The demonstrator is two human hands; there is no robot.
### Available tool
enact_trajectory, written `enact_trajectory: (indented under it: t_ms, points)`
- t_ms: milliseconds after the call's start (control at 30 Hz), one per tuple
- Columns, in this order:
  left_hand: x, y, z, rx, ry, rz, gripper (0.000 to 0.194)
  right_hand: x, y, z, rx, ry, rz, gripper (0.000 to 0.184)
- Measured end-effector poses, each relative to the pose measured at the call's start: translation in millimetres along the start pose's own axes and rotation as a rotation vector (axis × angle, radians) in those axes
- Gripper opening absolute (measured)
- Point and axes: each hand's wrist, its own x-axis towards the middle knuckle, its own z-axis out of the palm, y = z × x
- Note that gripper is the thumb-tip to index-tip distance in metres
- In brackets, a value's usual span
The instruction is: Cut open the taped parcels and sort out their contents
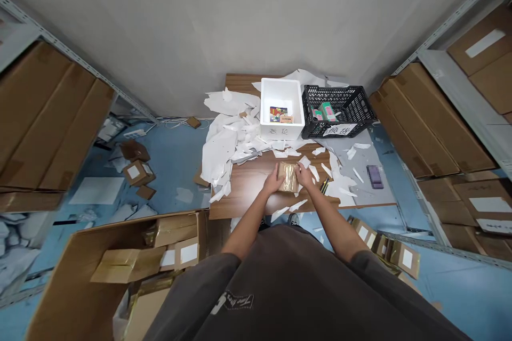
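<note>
1 taped pkg (288,177) over near part of wood-grain tabletop (248,192), btwn L hand (273,180) & R hand (303,176); each grip closed on 1 side of it. Behind: 1 white bin (281,93), 1 black crate (311,131), side by side. Torn paper (219,150) strewn about. Rm: gray wall (240,16), blue floor (172,160), shelved boxes (438,120) L & R.

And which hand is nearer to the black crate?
The right hand, in front of the black crate toward its left end; the left hand is farther, at the left of the package.
</note>
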Motion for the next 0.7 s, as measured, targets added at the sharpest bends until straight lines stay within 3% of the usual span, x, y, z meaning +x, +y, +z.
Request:
enact_trajectory:
  t_ms: [167, 267, 333, 433, 533, 633, 700]
  points:
    - [-11.7, -20.7, 5.0, -0.048, 0.167, 0.077, 0.072, -15.9, 11.7, 8.7, 0.068, 0.093, 0.011, 0.065]
    - [-25.1, -30.9, 6.6, -0.043, 0.018, 0.240, 0.078, -40.9, 29.8, 15.8, 0.077, -0.040, -0.115, 0.074]
    - [-31.2, -31.4, 9.6, -0.024, -0.057, 0.278, 0.080, -52.4, 38.6, 19.6, 0.090, -0.125, -0.167, 0.074]
    - [-33.4, -24.0, 10.4, -0.013, 0.009, 0.236, 0.064, -51.6, 42.9, 15.1, 0.141, -0.189, -0.229, 0.066]
    - [-26.0, -13.1, 4.1, -0.040, 0.130, 0.160, 0.050, -31.5, 37.1, 0.6, 0.186, -0.194, -0.320, 0.071]
    - [-10.5, -5.9, 2.4, -0.060, 0.227, 0.034, 0.058, -5.3, 25.0, -5.7, 0.160, -0.150, -0.289, 0.078]
    - [-0.3, -6.2, 7.8, -0.066, 0.204, -0.034, 0.071, 7.7, 18.0, -0.3, 0.115, -0.128, -0.210, 0.077]
